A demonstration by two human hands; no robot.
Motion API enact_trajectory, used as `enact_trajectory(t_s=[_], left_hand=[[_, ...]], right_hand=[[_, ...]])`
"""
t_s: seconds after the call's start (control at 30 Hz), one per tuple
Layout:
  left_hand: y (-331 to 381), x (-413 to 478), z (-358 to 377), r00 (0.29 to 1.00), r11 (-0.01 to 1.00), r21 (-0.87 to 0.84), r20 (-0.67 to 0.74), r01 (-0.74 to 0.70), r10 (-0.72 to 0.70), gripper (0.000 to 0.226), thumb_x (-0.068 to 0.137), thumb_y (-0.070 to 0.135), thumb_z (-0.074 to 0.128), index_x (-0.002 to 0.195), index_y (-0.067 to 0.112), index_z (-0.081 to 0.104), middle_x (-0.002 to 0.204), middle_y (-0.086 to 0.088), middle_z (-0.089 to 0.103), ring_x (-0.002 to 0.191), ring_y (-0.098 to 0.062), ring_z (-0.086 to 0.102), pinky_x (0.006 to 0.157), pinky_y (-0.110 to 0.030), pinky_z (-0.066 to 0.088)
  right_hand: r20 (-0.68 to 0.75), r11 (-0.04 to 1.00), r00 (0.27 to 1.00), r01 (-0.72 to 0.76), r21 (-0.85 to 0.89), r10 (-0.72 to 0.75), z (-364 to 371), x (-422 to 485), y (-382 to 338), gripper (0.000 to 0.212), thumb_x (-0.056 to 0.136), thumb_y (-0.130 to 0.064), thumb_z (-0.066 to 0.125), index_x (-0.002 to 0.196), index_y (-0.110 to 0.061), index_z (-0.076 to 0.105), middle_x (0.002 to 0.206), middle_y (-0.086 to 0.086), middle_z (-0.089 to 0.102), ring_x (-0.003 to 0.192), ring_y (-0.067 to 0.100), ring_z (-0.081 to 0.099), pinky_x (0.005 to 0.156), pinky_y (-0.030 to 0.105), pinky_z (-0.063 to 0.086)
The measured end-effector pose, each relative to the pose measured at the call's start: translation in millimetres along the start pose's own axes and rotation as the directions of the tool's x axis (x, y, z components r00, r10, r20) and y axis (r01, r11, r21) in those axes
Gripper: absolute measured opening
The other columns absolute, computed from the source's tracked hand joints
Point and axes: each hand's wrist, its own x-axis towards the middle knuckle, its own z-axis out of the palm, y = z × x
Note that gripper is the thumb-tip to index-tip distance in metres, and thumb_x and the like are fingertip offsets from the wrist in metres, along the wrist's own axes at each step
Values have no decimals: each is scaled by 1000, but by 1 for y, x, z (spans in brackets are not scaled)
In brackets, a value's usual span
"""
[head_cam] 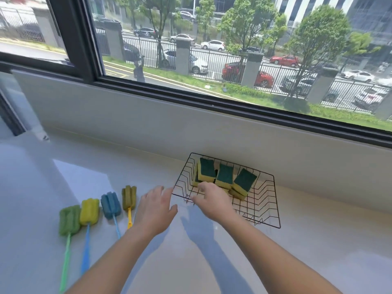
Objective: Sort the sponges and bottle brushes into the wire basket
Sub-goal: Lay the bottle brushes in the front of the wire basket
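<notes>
Reaching over white counter (212,262): right hand (214,203), fingers curled at near-left rim of wire basket (275,200), grip on it not clear; left hand (153,209) spread wide, empty; sponges (224,176) inside basket beyond right hand; four bottle brushes (110,205) in row left of left hand

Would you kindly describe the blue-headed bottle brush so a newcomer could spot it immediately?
Left of the wire basket, four bottle brushes lie in a row on the white counter. The blue-headed brush is third from the left, the only one with a blue sponge head, between yellow and olive ones.
</notes>
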Motion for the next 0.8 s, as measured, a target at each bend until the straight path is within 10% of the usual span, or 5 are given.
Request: enact_trajectory(t_s=[0.8], left_hand=[[-153, -50, 43, 767, 695, -329, 214, 639, -605, 43, 86, 41, 61, 122, 17, 59, 112, -5, 68, 104, -26, 62, 78, -31, 44]], right_hand=[[384, 965, 916, -192, 178, 111, 173, 32, -121, 32, 89, -38, 66, 113, -17, 68, 113, 1, 70, 106, 21, 64, 85, 32, 50]])
